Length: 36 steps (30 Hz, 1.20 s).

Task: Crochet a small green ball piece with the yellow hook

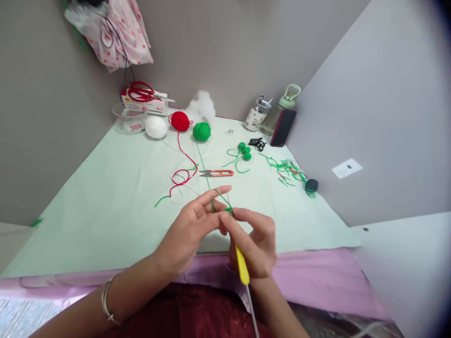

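My right hand point(256, 239) is closed round a crochet hook point(242, 265) with a yellow grip, whose metal shaft sticks out toward me. Green yarn point(202, 159) runs from the green yarn ball point(202, 132) over the stretched index finger of my left hand point(190, 225). The left thumb and other fingers pinch a small bit of green crochet work point(229, 210) at the hook's tip, where both hands meet. Fingers partly hide this piece. Just beyond my hands lie orange thread snips point(220, 173).
Behind stand a red yarn ball point(180, 121), a white yarn ball point(156, 127), white stuffing point(202, 108), a plastic tub point(129, 118) and red scissors point(141, 92) on a box. On the right are green crocheted balls point(244, 150), yarn scraps point(287, 167), a phone point(283, 127) and a bottle point(276, 115).
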### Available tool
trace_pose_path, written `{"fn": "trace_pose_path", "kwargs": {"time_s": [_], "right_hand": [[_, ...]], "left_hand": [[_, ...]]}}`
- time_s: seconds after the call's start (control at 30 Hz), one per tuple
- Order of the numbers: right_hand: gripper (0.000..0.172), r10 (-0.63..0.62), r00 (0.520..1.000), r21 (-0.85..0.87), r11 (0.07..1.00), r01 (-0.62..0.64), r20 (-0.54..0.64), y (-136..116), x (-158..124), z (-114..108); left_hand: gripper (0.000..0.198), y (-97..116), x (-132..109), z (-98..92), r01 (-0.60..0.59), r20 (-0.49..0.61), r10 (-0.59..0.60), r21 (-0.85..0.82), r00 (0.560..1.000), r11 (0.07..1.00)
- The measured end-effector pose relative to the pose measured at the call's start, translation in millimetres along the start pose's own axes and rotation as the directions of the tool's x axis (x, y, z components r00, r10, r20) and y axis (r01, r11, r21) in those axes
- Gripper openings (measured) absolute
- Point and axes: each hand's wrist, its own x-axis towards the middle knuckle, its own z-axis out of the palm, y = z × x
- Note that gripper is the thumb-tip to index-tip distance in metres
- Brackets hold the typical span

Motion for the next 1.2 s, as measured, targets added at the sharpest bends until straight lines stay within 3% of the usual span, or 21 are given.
{"fn": "trace_pose_path", "kwargs": {"time_s": [0.1,0.2,0.27,0.3,0.4,0.5,0.6,0.67,0.77,0.87,0.97,1.1,1.2], "right_hand": [[0.026,0.2,0.98,0.217,0.957,-0.194,-0.007,-1,8,-2],[0.022,0.495,0.866,0.543,0.709,-0.449,0.069,0,20,-4],[0.019,0.554,0.821,0.646,0.577,-0.5,0.141,0,25,-4],[0.018,0.552,0.817,0.655,0.558,-0.509,0.165,0,25,-3],[0.017,0.526,0.834,0.585,0.628,-0.514,0.169,-2,23,1],[0.021,0.465,0.877,0.474,0.749,-0.462,0.12,-4,18,2],[0.03,0.258,0.964,0.287,0.921,-0.264,0.058,-4,14,2],[0.034,0.148,0.989,0.199,0.969,-0.149,0.019,-2,14,-1],[0.028,0.299,0.954,0.305,0.907,-0.291,0.023,2,19,-6],[0.024,0.404,0.909,0.416,0.813,-0.407,0.101,4,23,-8],[0.025,0.36,0.928,0.393,0.843,-0.368,0.096,0,21,-6],[0.033,0.275,0.961,0.305,0.917,-0.256,-0.022,-7,15,-2],[0.028,0.288,0.957,0.379,0.881,-0.282,0.043,-7,14,-2]], "left_hand": [[0.036,5,1,-2.8,0.111,0.029,-0.109,-0.085,0.994,0.99],[0.032,7,1,-4.9,0.025,0.001,-0.025,-0.043,1.0,0.999],[0.035,5,0,-4.8,-0.024,0.026,0.023,0.022,0.999,0.999],[0.037,4,0,-4.5,-0.036,0.045,0.034,0.048,0.998,0.998],[0.04,-1,-1,-3.7,-0.06,0.068,0.054,0.077,0.996,0.995],[0.042,-4,-1,-1.6,-0.077,0.021,0.075,0.074,0.997,0.994],[0.045,-4,1,0.7,-0.012,-0.024,0.012,-0.008,1.0,1.0],[0.041,-3,2,0.2,0.09,0.007,-0.09,-0.09,0.996,0.992],[0.033,0,4,-3.5,0.16,0.049,-0.154,-0.133,0.987,0.978],[0.032,0,4,-4.8,0.093,0.032,-0.091,-0.09,0.995,0.992],[0.029,-3,3,-1.6,0.038,0.025,-0.036,-0.047,0.999,0.998],[0.026,-6,2,1.3,-0.049,-0.039,0.049,-0.009,0.998,0.999],[0.034,-3,1,1.0,-0.056,-0.058,0.055,-0.01,0.997,0.998]]}}
